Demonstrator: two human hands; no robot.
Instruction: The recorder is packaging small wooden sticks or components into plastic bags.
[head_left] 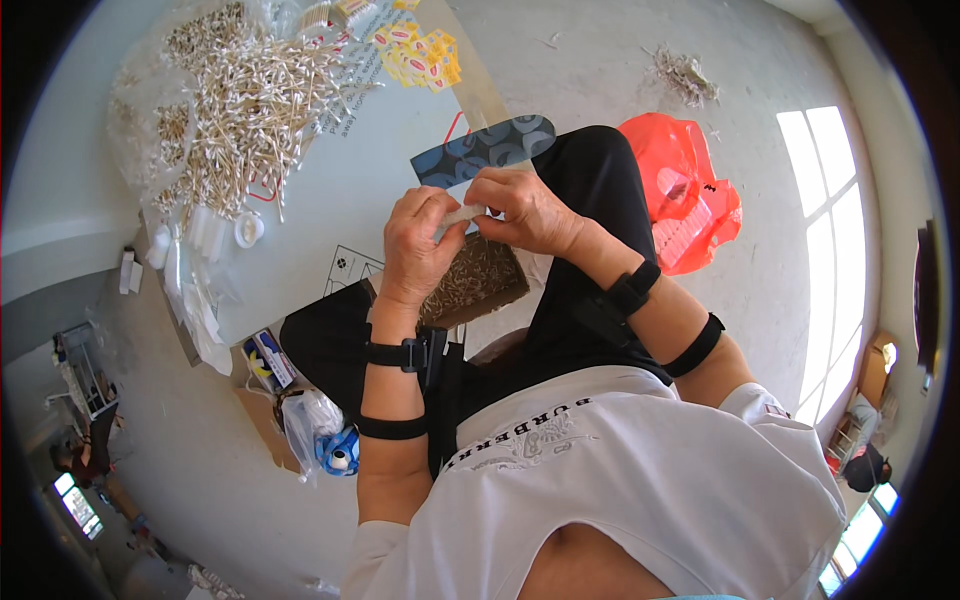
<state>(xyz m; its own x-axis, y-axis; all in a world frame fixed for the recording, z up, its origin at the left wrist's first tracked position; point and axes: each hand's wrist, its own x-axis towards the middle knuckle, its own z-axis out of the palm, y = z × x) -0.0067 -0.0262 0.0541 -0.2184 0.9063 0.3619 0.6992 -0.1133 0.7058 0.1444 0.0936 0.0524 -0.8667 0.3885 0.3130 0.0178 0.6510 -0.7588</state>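
My left hand (412,243) and my right hand (527,212) meet above my lap, fingers closed in a pinch. Between them they grip a small whitish, partly see-through piece (462,216); my fingers cover much of it, so its kind is unclear. Right below the hands, an open cardboard box (505,297) holds many loose cotton swabs (470,275). A blue-grey patterned strip (485,148) lies just beyond my fingers, at the table's edge. To the left, a large heap of cotton swabs (250,100) is spread over the table and clear plastic.
On the table (340,210) lie yellow printed labels (418,55), clear plastic tubs (208,232) and a round white lid (249,230). A red plastic bag (680,190) sits on the floor at right. Lower left stands a carton (270,430) with plastic bags.
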